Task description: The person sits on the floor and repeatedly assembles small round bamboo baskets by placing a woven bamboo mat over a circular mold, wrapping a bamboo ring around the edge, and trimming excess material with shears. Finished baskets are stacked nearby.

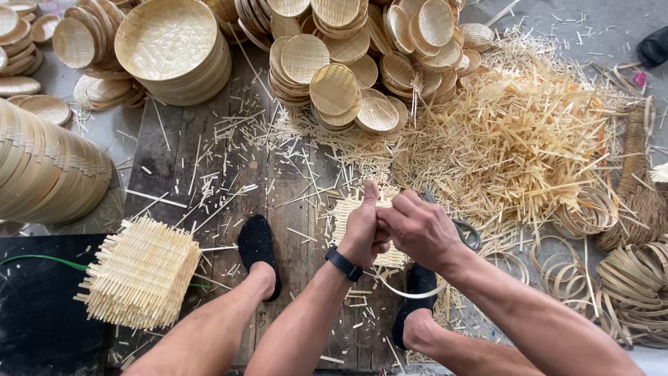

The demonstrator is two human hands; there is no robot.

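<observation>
- The left hand (363,230) is closed, thumb up, on the edge of a square woven bamboo mat (350,217); the right hand (419,226) is curled shut beside it, knuckles touching the left, pinching the same edge where a thin bamboo hoop (410,292) curves away beneath the wrists.
- The mat sits between and just under both hands, mostly hidden by them; I cannot tell how far the hoop is seated.
- Done well, I'd judge, this wants both hands close together, working the edge in short bites so the weave stays flat.
- Left of the left hand lies a stack of untrimmed mats (142,273) on the wooden board (181,160).
- Right of the right hand, loose hoops (637,278) and a heap of offcuts (508,139).
- Beyond the hands, finished round trays (334,90) stand piled.
</observation>
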